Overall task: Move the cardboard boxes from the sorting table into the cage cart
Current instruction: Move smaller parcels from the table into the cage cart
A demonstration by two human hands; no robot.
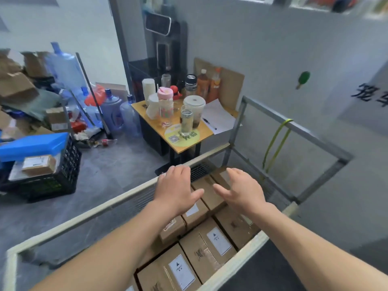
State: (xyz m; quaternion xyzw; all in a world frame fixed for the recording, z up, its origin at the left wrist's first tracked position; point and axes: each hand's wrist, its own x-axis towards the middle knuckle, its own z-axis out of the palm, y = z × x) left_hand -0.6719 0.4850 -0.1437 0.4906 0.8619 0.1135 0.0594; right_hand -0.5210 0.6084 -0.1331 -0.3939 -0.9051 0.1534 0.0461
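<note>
1. Left hand [175,189]: fingers spread flat and empty, just past the cage cart [84,216] rail.
2. Cardboard boxes [218,242] sit packed in rows inside the cart. I'd nudge the far ones snug.
3. Right hand [241,191]: splayed and empty too.
4. The sorting table is out of view, and I can't tell whether the palms touch the boxes.

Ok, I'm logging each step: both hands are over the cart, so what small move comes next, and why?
Probably draw both hands back out for another box: the left hand and right hand hover open, holding nothing, above brown cardboard boxes already packed inside the pale-railed wire-mesh cage cart.
</note>
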